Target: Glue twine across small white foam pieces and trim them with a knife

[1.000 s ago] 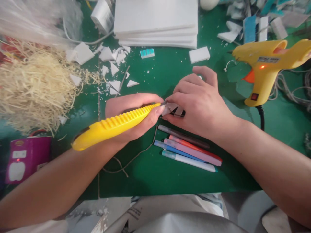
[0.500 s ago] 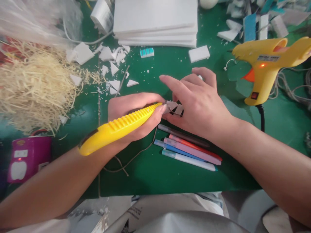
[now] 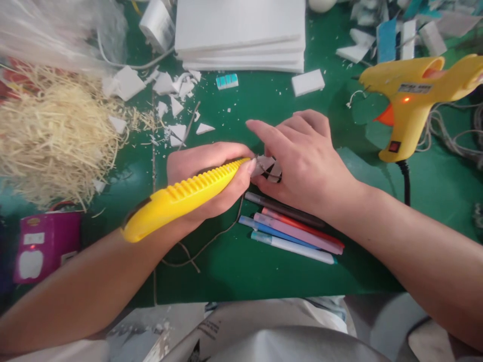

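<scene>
"One cutter [image 3: 181, 201] is sitting in the left hand [image 3: 204, 160], fingers wrapping it tightly, handle pointing to eight o'clock. Why?"

"Probably for control: its front end is resting just beside the pale piece [image 3: 266, 168], mid-view."

"And the right hand [image 3: 302, 153]?"

"Its index is pointing to ten o'clock; whether the others are gripping the piece, one cannot tell. Pens [image 3: 298, 233] are lying at five, perhaps for easy reach."
</scene>
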The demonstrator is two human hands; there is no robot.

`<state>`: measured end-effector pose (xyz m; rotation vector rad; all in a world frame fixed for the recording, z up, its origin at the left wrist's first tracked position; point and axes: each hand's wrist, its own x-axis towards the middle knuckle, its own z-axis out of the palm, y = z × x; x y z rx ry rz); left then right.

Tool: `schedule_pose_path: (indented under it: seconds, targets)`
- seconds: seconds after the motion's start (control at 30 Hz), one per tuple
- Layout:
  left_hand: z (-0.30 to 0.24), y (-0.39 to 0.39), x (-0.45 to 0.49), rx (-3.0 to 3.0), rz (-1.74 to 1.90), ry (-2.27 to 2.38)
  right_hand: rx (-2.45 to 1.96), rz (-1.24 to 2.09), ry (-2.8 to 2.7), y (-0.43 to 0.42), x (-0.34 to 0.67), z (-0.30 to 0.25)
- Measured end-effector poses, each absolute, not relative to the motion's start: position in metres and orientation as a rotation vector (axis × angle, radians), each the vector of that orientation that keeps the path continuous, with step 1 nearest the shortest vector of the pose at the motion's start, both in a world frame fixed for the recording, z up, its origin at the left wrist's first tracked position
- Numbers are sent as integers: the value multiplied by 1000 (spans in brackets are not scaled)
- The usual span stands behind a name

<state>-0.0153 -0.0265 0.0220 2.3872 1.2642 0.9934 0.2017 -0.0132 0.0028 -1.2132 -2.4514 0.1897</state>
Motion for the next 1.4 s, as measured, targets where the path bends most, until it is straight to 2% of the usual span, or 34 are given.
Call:
schedule_pose_path:
  seconds: [0.77, 1.4]
  targets:
    - [21, -30, -20, 2381, 840, 1412, -1234, 216, -2455, -11, 202, 6]
    - [19, -26, -20, 2346, 885, 1373, -1292, 255, -2421, -11, 202, 7]
